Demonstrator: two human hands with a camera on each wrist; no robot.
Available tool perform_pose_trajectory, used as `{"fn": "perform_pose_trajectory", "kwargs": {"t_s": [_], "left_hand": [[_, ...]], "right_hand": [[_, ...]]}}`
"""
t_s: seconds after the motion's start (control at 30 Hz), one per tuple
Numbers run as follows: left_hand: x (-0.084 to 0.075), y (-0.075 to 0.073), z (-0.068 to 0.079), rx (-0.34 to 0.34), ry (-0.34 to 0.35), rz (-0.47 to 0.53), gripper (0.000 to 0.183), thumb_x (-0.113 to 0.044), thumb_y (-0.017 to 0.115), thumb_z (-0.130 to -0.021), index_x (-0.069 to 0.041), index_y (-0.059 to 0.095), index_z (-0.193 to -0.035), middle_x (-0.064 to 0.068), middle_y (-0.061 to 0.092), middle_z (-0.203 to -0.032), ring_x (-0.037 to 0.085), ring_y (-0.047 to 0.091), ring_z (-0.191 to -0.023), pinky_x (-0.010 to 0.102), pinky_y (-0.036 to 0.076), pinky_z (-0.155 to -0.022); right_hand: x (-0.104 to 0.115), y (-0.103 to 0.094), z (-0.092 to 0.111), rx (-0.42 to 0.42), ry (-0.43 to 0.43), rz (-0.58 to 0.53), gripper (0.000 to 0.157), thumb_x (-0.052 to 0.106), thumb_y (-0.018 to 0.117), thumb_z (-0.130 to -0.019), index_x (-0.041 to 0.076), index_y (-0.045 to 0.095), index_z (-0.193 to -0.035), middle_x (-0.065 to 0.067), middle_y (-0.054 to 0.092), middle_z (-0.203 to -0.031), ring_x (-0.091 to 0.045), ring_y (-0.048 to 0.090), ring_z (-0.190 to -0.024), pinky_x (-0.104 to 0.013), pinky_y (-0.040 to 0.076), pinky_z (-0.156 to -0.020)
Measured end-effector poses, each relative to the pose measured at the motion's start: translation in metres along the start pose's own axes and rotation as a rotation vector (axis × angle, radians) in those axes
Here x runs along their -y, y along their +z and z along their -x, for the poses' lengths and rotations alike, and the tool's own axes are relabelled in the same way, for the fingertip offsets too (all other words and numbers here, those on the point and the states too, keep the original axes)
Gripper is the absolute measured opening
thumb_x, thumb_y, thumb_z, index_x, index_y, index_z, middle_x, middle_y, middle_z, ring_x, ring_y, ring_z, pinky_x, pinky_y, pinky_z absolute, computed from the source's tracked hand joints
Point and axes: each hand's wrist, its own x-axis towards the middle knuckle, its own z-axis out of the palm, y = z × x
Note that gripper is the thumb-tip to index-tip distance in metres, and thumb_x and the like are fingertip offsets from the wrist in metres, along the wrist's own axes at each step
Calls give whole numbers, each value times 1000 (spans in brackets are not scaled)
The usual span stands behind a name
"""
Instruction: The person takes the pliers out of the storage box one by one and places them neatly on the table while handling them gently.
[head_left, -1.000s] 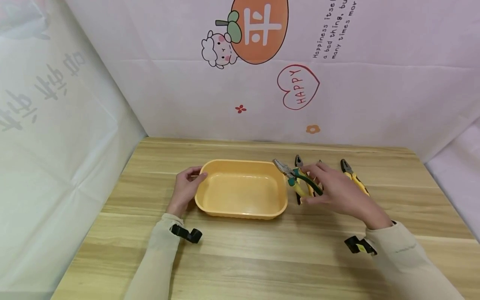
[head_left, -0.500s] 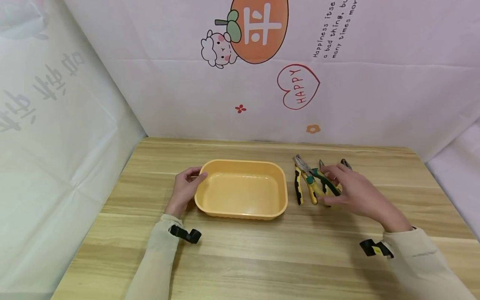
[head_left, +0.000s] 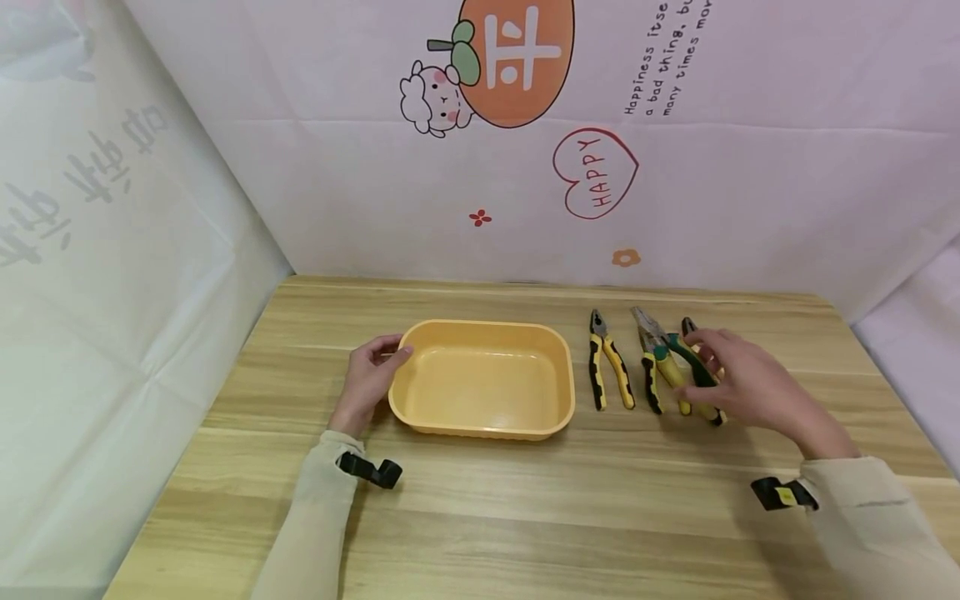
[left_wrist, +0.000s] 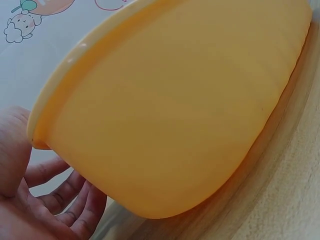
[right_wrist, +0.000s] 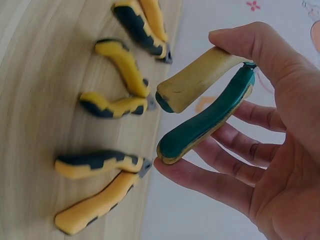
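Observation:
My left hand [head_left: 367, 382] grips the left end of a yellow plastic basin [head_left: 480, 392], thumb over the rim and fingers against the outer wall, also seen in the left wrist view. My right hand [head_left: 753, 392] holds green-and-yellow pliers [right_wrist: 212, 117] by the handles, thumb on one and fingers on the other. These pliers are raised over the table, their jaws pointing to the far left. Below and around them lie yellow-and-black pliers: one pair [head_left: 597, 367] beside the basin, a middle pair [head_left: 651, 385] partly covered, and a right pair [head_left: 688, 324] mostly hidden behind my right hand.
The wooden table [head_left: 495, 517] ends at a white printed cloth [head_left: 360, 192] hung behind it. Another white cloth [head_left: 135, 333] hangs along the left side. A small black camera [head_left: 371, 469] is strapped at my left wrist.
My right hand has moved right with the green-and-yellow pliers, from beside the basin to over the middle and right pairs. My left hand and the basin have stayed put.

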Motion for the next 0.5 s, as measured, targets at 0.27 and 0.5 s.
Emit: {"fn": "perform_pose_trajectory", "kwargs": {"t_s": [0.27, 0.5], "left_hand": [[1, 1, -1, -7, 8, 4, 36, -14, 70, -97, 5, 64, -128, 17, 63, -121, 17, 60, -97, 20, 55, -76], [2, 1, -1, -21, 29, 2, 36, -13, 72, -96, 6, 65, -126, 17, 64, -119, 11, 59, -93, 20, 53, -76]], "right_hand": [[-20, -2, 4, -5, 12, -1, 72, 33, 86, -83, -7, 53, -133, -18, 64, -103, -32, 63, -89, -50, 53, -71], [-36, -3, 8, 34, 59, -30, 74, 33, 85, -84, -10, 51, -134, -22, 64, -104, -34, 63, -90, -52, 54, -71]]}}
